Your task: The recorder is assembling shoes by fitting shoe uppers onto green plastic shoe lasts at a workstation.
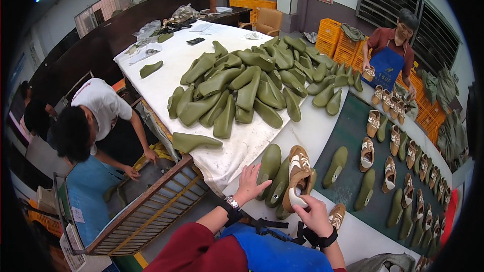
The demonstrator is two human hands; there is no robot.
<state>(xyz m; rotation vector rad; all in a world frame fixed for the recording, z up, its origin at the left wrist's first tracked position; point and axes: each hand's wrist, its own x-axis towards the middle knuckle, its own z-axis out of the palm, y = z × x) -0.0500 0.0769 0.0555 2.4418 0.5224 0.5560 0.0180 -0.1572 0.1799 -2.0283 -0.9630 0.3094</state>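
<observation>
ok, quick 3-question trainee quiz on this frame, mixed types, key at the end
1. True or false: the right hand holds a brown shoe upper near the table edge.
2. Multiple choice: the left hand rests beside A) a yellow crate, B) a green last lying on the table, C) a phone.
3. Fill in: the big pile of green lasts lies on a ____ cloth.

Key: 1 true. 2 B. 3 white.
</observation>
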